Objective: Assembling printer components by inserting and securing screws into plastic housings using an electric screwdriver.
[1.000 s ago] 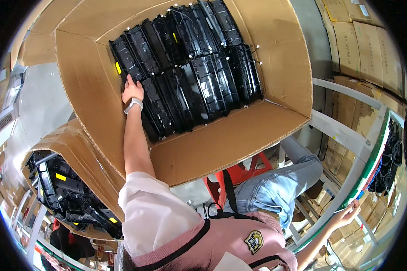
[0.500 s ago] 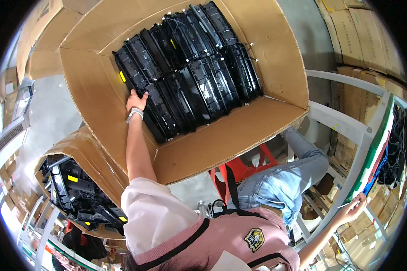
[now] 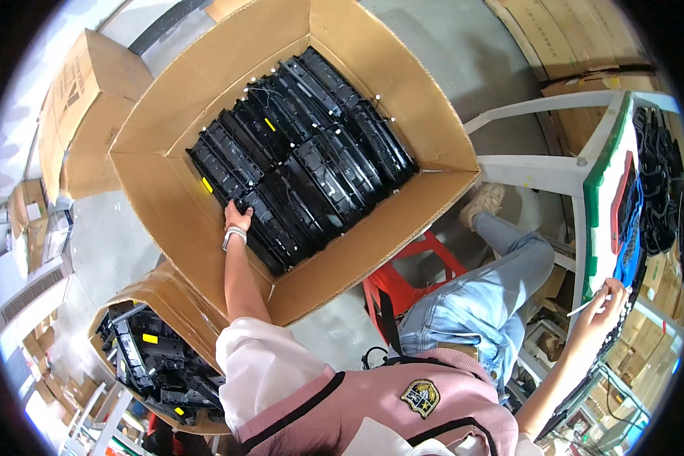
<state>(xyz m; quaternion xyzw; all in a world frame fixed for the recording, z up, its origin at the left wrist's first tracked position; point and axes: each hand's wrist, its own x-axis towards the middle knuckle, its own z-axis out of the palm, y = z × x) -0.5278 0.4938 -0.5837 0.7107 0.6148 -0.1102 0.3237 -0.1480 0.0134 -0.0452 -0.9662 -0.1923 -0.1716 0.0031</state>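
Observation:
My left hand (image 3: 237, 218) reaches into a large open carton (image 3: 182, 220). It is closed at the left edge of the packed black plastic parts (image 3: 311, 171), thumb and fingers at the end part; some fingertips are hidden. The long, ribbed parts lie side by side in two rows, with small white tips and a few yellow labels. Out to the right, my right hand (image 3: 602, 310) pinches a thin white stick (image 3: 579, 308) beside the edge of a white and green table (image 3: 599, 220).
A second carton (image 3: 159, 292) with jumbled black parts (image 3: 159, 353) stands at lower left. A closed carton (image 3: 91, 114) is farther back. A red stool (image 3: 403, 277) stands under the big carton's near edge. Blue and black items (image 3: 653, 182) lie on the right table.
The view has shifted, so the big carton appears lower and further left. My left hand stays at the same edge of the parts. My right hand still holds the stick, now raised higher.

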